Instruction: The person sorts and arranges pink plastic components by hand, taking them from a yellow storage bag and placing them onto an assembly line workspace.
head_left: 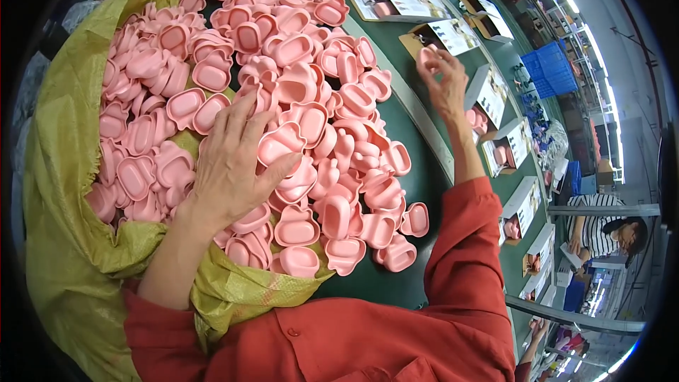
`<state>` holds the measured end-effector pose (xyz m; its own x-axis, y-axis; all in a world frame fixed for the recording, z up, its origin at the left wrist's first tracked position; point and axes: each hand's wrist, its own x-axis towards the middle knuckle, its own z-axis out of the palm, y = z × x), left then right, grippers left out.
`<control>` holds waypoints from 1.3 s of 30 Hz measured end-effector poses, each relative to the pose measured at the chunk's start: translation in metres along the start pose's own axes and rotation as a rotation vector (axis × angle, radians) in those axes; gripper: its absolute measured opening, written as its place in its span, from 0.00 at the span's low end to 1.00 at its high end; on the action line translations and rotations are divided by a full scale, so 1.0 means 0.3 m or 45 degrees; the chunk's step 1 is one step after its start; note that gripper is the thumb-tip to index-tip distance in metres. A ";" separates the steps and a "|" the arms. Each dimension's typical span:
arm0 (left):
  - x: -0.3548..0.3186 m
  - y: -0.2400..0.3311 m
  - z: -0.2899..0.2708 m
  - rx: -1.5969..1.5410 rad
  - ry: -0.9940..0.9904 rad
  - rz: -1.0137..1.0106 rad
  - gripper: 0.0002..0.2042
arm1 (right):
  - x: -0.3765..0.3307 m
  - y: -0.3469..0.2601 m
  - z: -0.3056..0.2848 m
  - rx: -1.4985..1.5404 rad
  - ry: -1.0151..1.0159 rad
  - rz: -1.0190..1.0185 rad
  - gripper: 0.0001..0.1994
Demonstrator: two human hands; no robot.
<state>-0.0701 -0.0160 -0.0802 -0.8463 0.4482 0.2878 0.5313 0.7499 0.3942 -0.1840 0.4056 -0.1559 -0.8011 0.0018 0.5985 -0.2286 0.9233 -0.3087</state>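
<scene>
A large heap of pink molded dishes (293,49), shallow and oval-welled with shaped rims, spills from a yellow-green woven sack (64,163) onto the green table. My left hand (237,155) rests on the heap with fingers stretched out, touching several dishes and gripping none. Reaching out to the right, my right hand (445,81) pinches one pink dish (428,60) between thumb and fingers. It is held over an open printed box (442,37) on the far strip of the table; my fingers partly cover the dish.
More open boxes stand in a row, some with pink pieces inside, such as this box (502,152). A pale metal rail (424,124) divides the table. Beyond are a blue crate (550,69), a person in a striped shirt (598,230) and, at lower right, another person's hand (541,329).
</scene>
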 end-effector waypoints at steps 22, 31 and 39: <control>0.003 -0.002 0.012 0.028 -0.020 0.021 0.32 | -0.106 -0.284 0.027 0.194 -0.307 -0.388 0.09; 0.066 -0.027 0.068 -0.082 -0.090 0.092 0.33 | 0.027 -0.092 -0.032 -0.382 -0.109 0.033 0.22; 0.118 -0.033 0.140 -0.114 -0.050 0.197 0.30 | -0.035 0.041 -0.094 -0.761 -0.143 0.156 0.20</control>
<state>-0.1070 0.0130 -0.1105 -0.7541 0.5747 0.3178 0.6552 0.6250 0.4244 -0.1630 0.4278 -0.1451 -0.8625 0.1111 0.4937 0.1923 0.9744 0.1168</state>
